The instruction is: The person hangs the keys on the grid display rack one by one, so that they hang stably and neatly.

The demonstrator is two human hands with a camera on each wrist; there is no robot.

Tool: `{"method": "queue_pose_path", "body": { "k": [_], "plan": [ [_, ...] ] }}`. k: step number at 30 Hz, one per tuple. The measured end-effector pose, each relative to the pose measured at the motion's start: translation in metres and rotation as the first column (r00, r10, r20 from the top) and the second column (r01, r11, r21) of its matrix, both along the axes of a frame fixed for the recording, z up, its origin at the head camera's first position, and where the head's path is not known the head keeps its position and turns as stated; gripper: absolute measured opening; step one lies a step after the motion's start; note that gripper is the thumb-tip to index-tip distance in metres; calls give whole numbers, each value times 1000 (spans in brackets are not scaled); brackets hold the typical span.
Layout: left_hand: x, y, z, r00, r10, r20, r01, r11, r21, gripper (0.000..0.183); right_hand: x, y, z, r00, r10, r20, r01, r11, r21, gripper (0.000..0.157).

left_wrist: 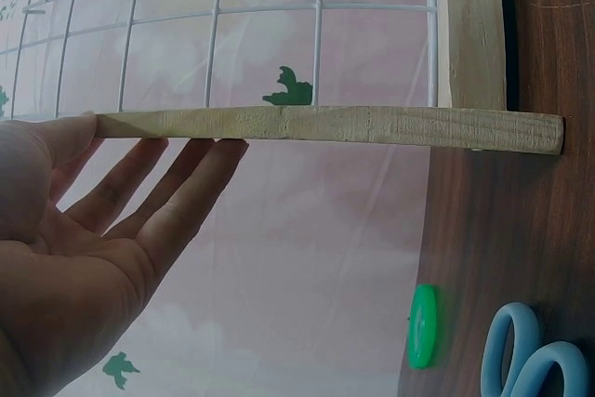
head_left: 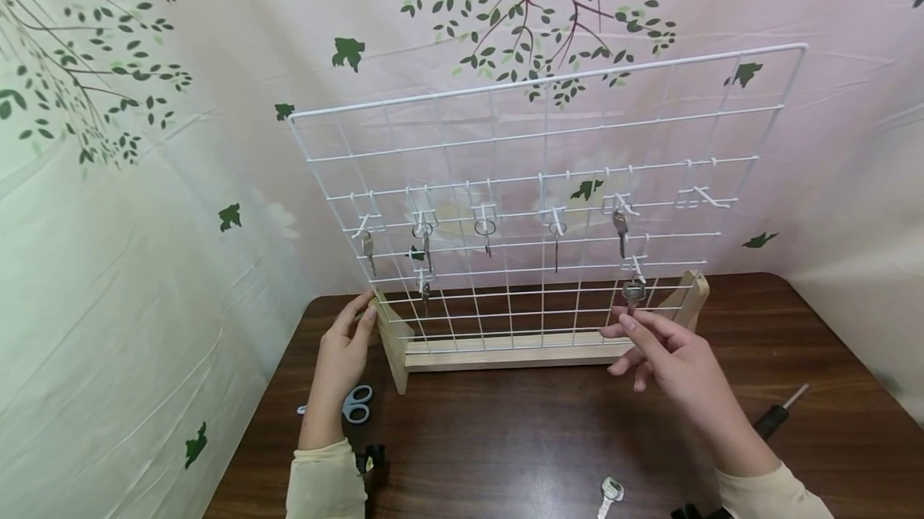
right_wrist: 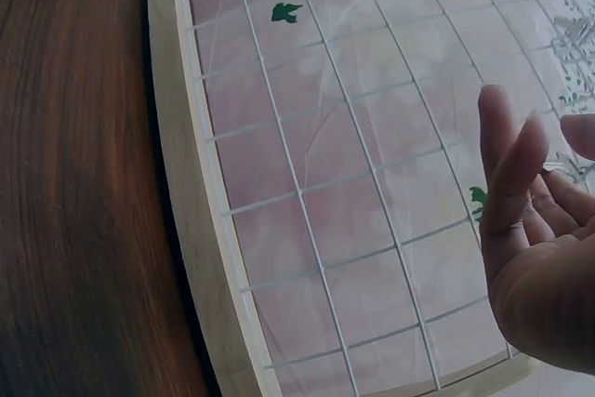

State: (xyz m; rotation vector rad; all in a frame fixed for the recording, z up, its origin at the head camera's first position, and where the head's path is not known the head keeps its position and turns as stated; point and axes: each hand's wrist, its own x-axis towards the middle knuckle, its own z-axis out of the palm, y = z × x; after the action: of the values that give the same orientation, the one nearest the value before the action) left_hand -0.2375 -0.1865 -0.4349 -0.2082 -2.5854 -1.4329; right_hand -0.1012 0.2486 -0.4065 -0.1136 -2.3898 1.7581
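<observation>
My right hand (head_left: 674,358) pinches the lower end of a key (head_left: 634,292) between thumb and index finger, just below a white hook (head_left: 637,266) at the rack's lower right. Whether the key's ring is on that hook cannot be made out. The white wire grid rack (head_left: 512,294) stands on a wooden base. With nearly straight fingers, my left hand (left_wrist: 102,239) touches the outer face of its left wooden support (left_wrist: 344,127), the thumb at the support's edge. Other keys hang from hooks, including one at upper right (head_left: 621,232) and one at far left (head_left: 369,250).
Blue-handled scissors (head_left: 357,404) lie by my left forearm, near a green ring-shaped piece (left_wrist: 423,327). A loose key (head_left: 611,491) lies at the front of the brown table (head_left: 505,423). Beside my right forearm is a black-handled screwdriver (head_left: 772,420). A bare hook (head_left: 707,196) sits at upper right.
</observation>
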Motion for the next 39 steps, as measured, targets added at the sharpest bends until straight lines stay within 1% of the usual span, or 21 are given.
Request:
{"method": "queue_pose_path", "body": {
  "k": [7, 11, 15, 17, 18, 21, 24, 26, 30, 33, 36, 37, 39],
  "plan": [
    [1, 1, 1, 1000, -1, 4, 1, 1000, 2, 47, 6, -8, -4, 997, 71, -21, -72, 996, -43, 49],
    [1, 1, 1, 1000, 0, 9, 0, 1000, 3, 47, 9, -12, -11, 993, 115, -14, -116, 991, -74, 51],
    [2, 2, 1, 1000, 0, -1, 0, 1000, -1, 48, 12, -15, -18, 988, 157, -10, -157, 984, -79, 50],
    [2, 2, 1, 1000, 0, -8, 0, 1000, -3, 48, 14, -17, -21, 985, 170, 16, -168, 982, -84, 50],
    [2, 2, 1, 1000, 1, -10, -1, 1000, -3, 48, 15, -18, -22, 984, 172, 43, -168, 982, -83, 50],
    [2, 2, 1, 1000, 2, -4, -2, 1000, -2, 47, 18, -22, -25, 972, 168, 161, -157, 984, -81, 53],
    [1, 2, 0, 1000, -2, 7, 2, 1000, 7, 47, 21, -24, -32, 950, 169, 264, -163, 986, -44, 61],
    [2, 2, 0, 1000, -4, 11, 4, 1000, 16, 46, 23, -25, -37, 935, 178, 307, -181, 983, -18, 65],
    [4, 2, 0, 1000, -12, 11, 12, 999, 31, 47, 27, -24, -46, 917, 174, 359, -208, 976, 57, 67],
    [4, 3, 1, 1000, -15, 4, 15, 999, 30, 47, 30, -22, -52, 910, 158, 384, -223, 966, 132, 61],
    [4, 2, 1, 1000, -11, -4, 11, 1000, 21, 47, 34, -19, -57, 896, 163, 413, -274, 935, 225, 49],
    [3, 2, 1, 1000, -11, -4, 11, 1000, 21, 47, 35, -18, -59, 889, 170, 425, -298, 919, 256, 48],
    [2, 2, 1, 1000, -9, -5, 9, 1000, 13, 47, 37, -15, -62, 867, 193, 459, -357, 883, 304, 49]
  ]
}}
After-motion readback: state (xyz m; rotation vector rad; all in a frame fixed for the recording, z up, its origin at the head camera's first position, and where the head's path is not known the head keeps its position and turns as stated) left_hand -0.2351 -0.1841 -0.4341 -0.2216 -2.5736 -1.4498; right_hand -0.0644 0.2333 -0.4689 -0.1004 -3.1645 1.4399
